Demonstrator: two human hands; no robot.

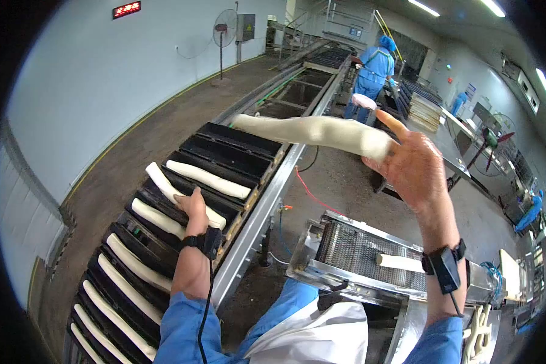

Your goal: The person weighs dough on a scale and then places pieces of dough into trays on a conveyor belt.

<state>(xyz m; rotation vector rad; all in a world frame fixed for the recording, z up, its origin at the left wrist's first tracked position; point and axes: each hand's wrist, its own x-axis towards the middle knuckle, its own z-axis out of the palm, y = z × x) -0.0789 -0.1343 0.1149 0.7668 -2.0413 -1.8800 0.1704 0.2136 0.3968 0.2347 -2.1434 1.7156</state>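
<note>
My right hand (414,168) is raised and grips one end of a long pale dough roll (321,134). The roll stretches left above the black trays, slightly blurred. My left hand (193,207) is closed around another dough roll (162,182), which lies slanted across the black trays (221,159). Just above it, a separate dough roll (207,178) rests in its own slot. Below my left hand, one more roll (156,217) lies partly hidden behind my wrist. Several similar rolls (127,290) fill slots farther down the line.
A metal mesh conveyor (361,250) stands at my front right, with a short dough piece (400,262) on it. More dough strips (479,333) lie at lower right. A metal rail (272,203) edges the tray line. A person in blue (376,64) stands farther along.
</note>
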